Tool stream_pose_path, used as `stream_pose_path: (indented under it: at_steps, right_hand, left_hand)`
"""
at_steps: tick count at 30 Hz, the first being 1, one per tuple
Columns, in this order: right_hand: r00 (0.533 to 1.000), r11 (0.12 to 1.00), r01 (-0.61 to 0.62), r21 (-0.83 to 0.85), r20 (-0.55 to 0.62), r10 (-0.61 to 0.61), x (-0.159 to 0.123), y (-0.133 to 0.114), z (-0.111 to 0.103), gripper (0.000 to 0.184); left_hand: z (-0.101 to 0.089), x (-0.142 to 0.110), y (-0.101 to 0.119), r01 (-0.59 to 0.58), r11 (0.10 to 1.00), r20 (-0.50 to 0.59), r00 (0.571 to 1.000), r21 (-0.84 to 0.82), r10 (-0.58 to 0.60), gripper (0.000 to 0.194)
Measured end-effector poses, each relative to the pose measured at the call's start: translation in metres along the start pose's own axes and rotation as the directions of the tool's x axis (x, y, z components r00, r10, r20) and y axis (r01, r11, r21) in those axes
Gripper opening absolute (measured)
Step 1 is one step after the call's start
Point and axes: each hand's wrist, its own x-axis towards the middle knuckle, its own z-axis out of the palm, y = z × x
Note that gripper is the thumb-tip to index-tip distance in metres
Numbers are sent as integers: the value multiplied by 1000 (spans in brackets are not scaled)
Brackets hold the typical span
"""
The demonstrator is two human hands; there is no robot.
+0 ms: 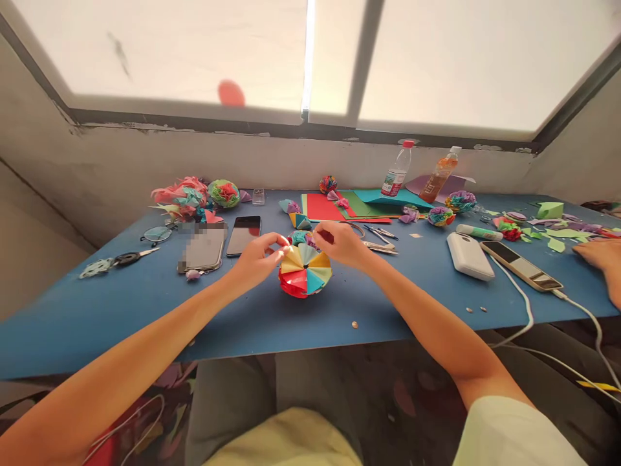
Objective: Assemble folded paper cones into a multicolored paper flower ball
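In the head view, the round paper ball (305, 272), with no long side, is by the blue surface's (291, 331) near edge, between your left hand (257, 259) and right hand (342, 244), both about as near, fingers bent in at its far side, but I can't tell if either grip pinches paper.

Nothing legible: the printing on the red-capped plastic bottle (397, 171) and white-capped drink bottle (440, 175) is too small to read
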Motion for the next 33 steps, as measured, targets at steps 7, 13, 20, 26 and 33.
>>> stream_pose_path:
  at_steps: [7, 13, 20, 26, 33]
  right_hand:
    - [887, 637, -191, 747, -147, 438, 20, 22, -37, 16]
    - [823, 583, -345, 736, -62, 565, 25, 50, -28, 26]
    - [836, 741, -388, 549, -129, 534, 23, 58, -12, 30]
    - [877, 901, -429, 69, -207, 433, 19, 66, -22, 25]
    - [886, 811, -447, -377, -60, 460, 16, 86, -18, 28]
  left_hand:
    - [-4, 0, 6, 83, 978, 113, 992, -190, -62, 25]
    - [-5, 0, 7, 108, 969, 173, 982, -222, -70, 26]
    - [-5, 0, 5, 105, 973, 173, 982, -204, -69, 25]
    - [-5, 1, 3, 113, 968, 152, 985, -222, -80, 24]
    - [-5, 2, 1, 138, 977, 46, 990, -163, -132, 26]
